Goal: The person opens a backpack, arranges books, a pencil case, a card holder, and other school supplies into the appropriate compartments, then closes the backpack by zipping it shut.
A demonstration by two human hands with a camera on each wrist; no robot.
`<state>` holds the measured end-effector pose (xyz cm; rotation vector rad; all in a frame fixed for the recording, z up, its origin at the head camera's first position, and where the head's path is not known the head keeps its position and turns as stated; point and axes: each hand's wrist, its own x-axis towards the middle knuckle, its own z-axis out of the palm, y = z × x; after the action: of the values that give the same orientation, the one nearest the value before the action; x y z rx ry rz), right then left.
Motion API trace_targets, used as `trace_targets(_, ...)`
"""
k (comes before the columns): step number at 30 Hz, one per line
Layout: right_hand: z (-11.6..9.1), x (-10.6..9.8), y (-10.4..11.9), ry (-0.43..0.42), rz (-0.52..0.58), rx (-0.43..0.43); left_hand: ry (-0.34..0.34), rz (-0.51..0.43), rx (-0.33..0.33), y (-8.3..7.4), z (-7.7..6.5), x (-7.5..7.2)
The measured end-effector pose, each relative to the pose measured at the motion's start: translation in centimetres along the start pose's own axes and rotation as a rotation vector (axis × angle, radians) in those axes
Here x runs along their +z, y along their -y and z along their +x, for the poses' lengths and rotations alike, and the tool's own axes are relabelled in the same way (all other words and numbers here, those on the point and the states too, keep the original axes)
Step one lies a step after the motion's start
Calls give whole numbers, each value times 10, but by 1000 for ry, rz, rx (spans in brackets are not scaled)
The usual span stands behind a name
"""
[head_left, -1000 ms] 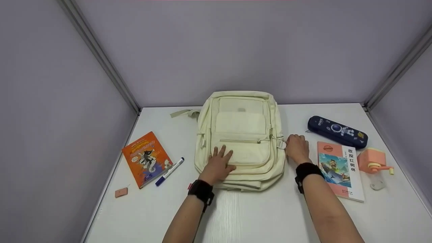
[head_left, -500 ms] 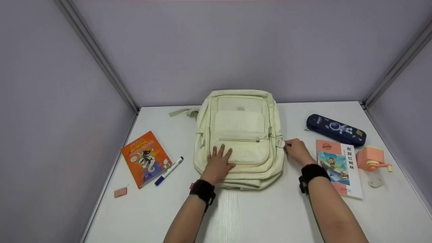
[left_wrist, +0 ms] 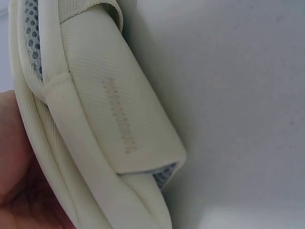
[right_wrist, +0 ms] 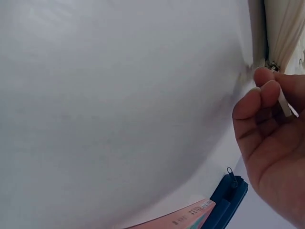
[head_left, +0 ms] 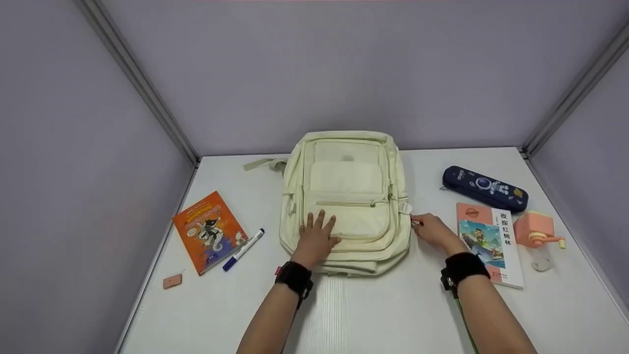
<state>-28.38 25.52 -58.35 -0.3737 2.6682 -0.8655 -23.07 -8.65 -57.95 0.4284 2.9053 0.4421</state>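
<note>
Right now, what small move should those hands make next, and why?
Probably the right hand should draw the zip pull a little along the side of the bag. Its thumb and fingers appear to pinch that pull, while the left hand lies spread on the bag's front, which should help steady it.

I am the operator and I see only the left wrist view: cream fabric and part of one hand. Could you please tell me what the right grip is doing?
Observer: The right grip pinches a thin pale tab at the right side of the backpack.
Operator: Thank you. And the other one, please?
Observer: The left grip has its fingers spread on the backpack's front, below a zipper.
Operator: Which thing lies nearest to the right of the working side?
Observer: A pink-and-white book, cover up.
</note>
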Motion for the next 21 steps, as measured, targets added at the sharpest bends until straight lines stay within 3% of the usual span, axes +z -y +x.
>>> trace_targets(12, -17, 1, 25, 56, -177, 93, -15, 33, -26, -3, 4, 6)
trace_targets(17, -7, 1, 29, 54, -213, 141, -22, 11, -61, -5, 6, 7)
trace_targets(21, 6, 2, 29, -2, -210, 163, -58, 21, -92, -9, 9, 8)
